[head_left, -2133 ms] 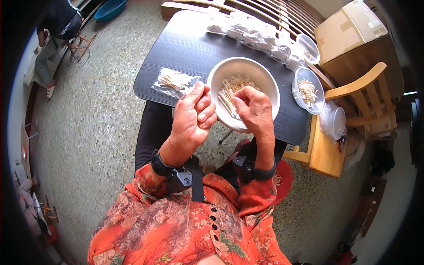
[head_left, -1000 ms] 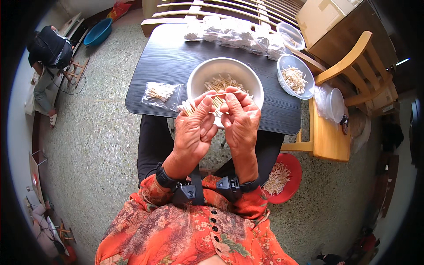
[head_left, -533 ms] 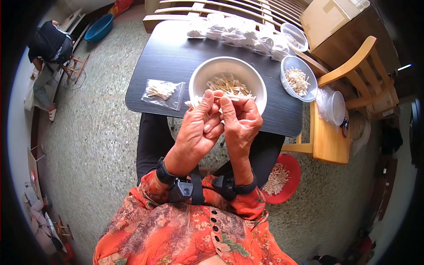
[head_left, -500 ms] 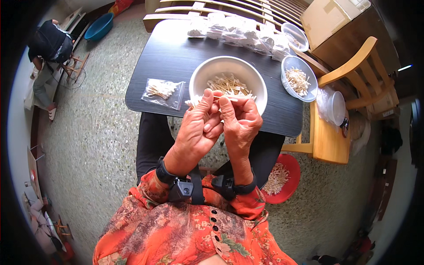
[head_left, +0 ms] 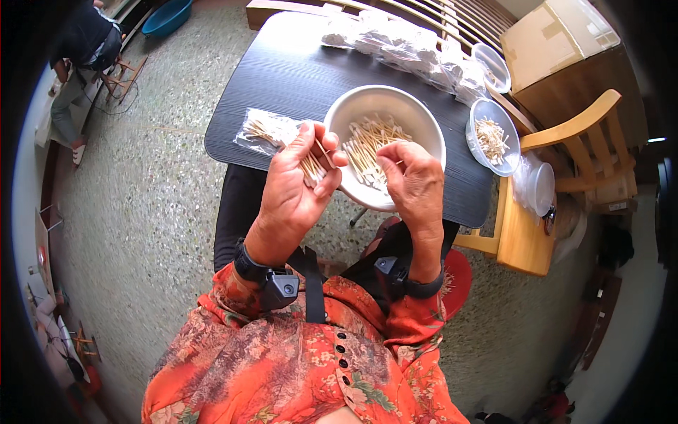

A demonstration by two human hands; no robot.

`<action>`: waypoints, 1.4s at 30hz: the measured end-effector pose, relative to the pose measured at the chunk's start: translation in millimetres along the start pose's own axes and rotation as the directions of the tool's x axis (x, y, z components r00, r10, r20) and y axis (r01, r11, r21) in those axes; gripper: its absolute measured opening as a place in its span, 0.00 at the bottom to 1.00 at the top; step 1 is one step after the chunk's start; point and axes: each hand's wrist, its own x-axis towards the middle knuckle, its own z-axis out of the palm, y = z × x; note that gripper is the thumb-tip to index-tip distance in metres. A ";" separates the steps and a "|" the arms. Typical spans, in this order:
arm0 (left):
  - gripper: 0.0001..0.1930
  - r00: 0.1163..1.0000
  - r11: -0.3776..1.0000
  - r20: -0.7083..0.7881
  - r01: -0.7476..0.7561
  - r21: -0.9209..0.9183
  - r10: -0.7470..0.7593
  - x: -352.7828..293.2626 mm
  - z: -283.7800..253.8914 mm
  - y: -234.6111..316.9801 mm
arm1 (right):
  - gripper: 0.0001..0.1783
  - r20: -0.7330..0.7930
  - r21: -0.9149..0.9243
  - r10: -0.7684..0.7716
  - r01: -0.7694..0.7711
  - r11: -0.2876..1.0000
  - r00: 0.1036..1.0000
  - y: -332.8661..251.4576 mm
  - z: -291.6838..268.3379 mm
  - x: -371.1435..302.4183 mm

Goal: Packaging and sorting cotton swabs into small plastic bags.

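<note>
A bundle of cotton swabs (head_left: 313, 169) lies in my left hand (head_left: 284, 194), closed round it, with one swab angled across near the fingertips. Just right of it is a large white bowl (head_left: 435, 134), holding many loose cotton swabs (head_left: 364, 145). My right hand (head_left: 418, 187) reaches over the bowl's near right side, its thumb and forefinger pinched together at the swabs; whether a swab is between them cannot be made out. Partly behind my left hand, a clear zip bag (head_left: 253, 140) with swabs inside lies flat on the dark table (head_left: 282, 78).
Filled clear bags (head_left: 402, 53) line the table's far edge. A translucent tub (head_left: 514, 159) of swabs stands at the right, beside a wooden chair (head_left: 526, 240) bearing empty tubs. Below my right forearm sits a red basin (head_left: 460, 279). Another person (head_left: 85, 39) sits far left.
My hands have moved apart: the left toward the zip bag with its bundle, the right down into the bowl. The view has shifted slightly, so the table appears farther right.
</note>
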 end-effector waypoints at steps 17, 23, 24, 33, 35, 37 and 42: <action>0.10 0.990 0.992 0.113 0.100 -0.076 -0.091 3.5 -16.5 -4.6 | 0.01 0.290 -0.462 -0.202 0.321 0.827 0.936 13.1 9.2 10.4; 0.10 0.990 0.994 0.114 0.090 -0.054 -0.084 2.6 -18.4 -8.5 | 0.04 0.171 -0.123 -0.222 0.245 0.962 0.960 3.4 -3.6 15.8; 0.10 0.989 0.994 0.121 0.095 -0.048 -0.088 0.9 -16.5 -9.5 | 0.04 0.126 0.037 -0.189 0.186 0.982 0.974 1.4 -4.9 16.5; 0.10 0.987 0.990 0.088 0.125 0.072 -0.131 -8.9 -8.1 -22.3 | 0.07 -0.034 0.748 0.238 -0.134 0.650 0.971 6.1 1.6 10.2; 0.10 0.988 0.986 0.083 0.119 0.119 -0.129 -9.5 -9.3 -25.2 | 0.07 -0.034 0.830 0.269 -0.123 0.544 0.962 8.8 2.1 8.6; 0.10 0.989 0.982 0.071 0.120 0.143 -0.131 -13.0 -4.4 -27.3 | 0.07 -0.023 0.925 0.315 -0.099 0.367 0.949 8.3 1.8 6.8; 0.15 0.983 0.962 0.069 0.148 0.228 -0.168 -17.1 -0.5 -34.1 | 0.06 0.021 0.979 0.363 -0.093 0.182 0.932 1.6 7.3 -3.3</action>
